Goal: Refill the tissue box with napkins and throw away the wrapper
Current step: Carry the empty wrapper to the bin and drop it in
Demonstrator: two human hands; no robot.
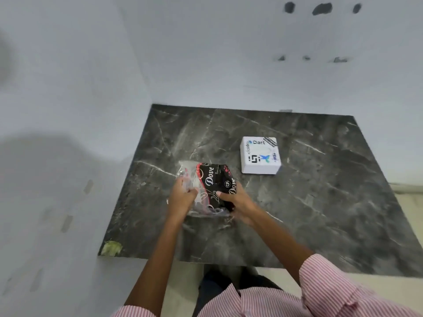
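Observation:
A black napkin pack printed "Dove" lies on the dark marble counter, partly inside a clear plastic wrapper. My left hand grips the loose clear wrapper at the pack's left end. My right hand holds the black pack from the right side, thumb on top. A white square tissue box with stickers, one reading "Dart", sits closed on the counter just behind and right of the pack, apart from both hands.
Pale walls close the counter on the left and back. A green scrap lies at the counter's front left corner. The counter's front edge is near my body; light floor shows below it.

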